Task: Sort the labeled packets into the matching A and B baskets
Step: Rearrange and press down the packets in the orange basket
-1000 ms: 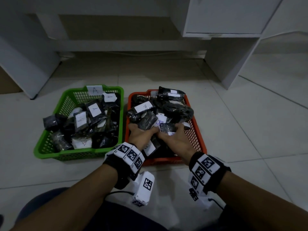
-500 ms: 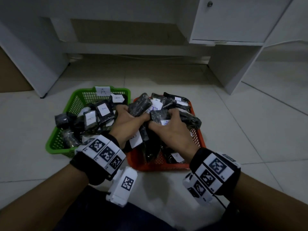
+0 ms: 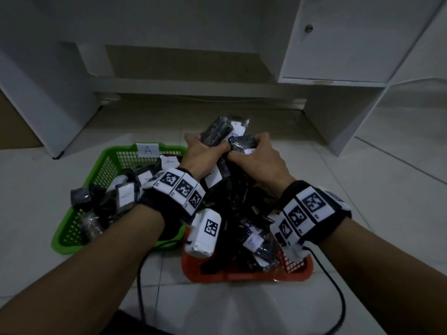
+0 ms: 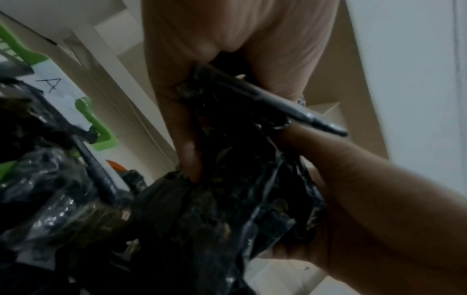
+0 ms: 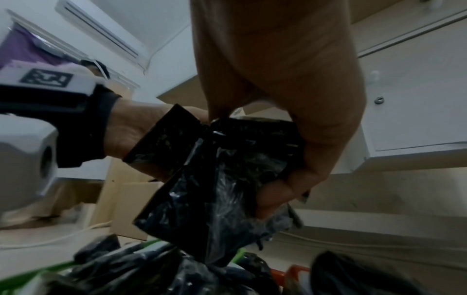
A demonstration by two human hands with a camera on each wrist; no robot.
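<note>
Both hands hold a bunch of black plastic packets [image 3: 217,134] with white labels, lifted above the orange basket [image 3: 244,275]. My left hand [image 3: 205,151] grips packets on the left of the bunch, my right hand [image 3: 254,155] grips those on the right, thumbs touching. In the left wrist view my fingers [image 4: 187,143] curl round crinkled black packets [image 4: 240,179]. In the right wrist view my fingers [image 5: 310,155] clamp a black packet [image 5: 215,189]. The green basket [image 3: 108,155], tagged A [image 3: 148,150], holds several labeled packets at the left. More packets hang down into the orange basket.
Both baskets stand on a pale tiled floor [image 3: 362,213]. A white desk frame [image 3: 193,85] and a cabinet with a knob [image 3: 309,27] rise behind them. A black cable [image 3: 338,298] trails over the floor near my right forearm.
Both hands have risen from inside the orange basket, lifting a bunch of packets up and away from me. The head view has tilted upward.
</note>
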